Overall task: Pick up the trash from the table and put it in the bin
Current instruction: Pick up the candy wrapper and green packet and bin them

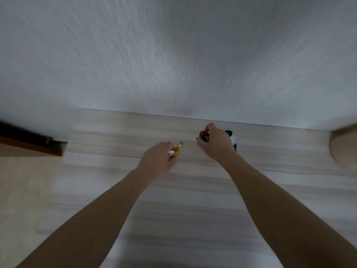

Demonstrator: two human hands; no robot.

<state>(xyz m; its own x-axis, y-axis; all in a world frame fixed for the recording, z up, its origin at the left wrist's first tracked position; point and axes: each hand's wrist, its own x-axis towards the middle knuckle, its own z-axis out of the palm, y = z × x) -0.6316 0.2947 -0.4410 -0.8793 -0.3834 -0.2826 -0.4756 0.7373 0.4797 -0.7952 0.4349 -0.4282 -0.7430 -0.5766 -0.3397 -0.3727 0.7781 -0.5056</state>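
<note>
My left hand (157, 159) grips a gold and silver foil wrapper (176, 150), whose twisted end pokes out toward the right above the pale wood-grain table (116, 144). My right hand (214, 141) is curled round a small red and green piece of trash (203, 134) near the table's far edge. Both forearms reach out over the tabletop. No bin shows in the head view.
A round white and black object (232, 137) lies on the table just behind my right hand, partly hidden by it. A rounded wooden surface (343, 149) juts in at the right edge. A grey textured wall (173, 55) backs the table; dark wood trim (27, 140) sits at the left.
</note>
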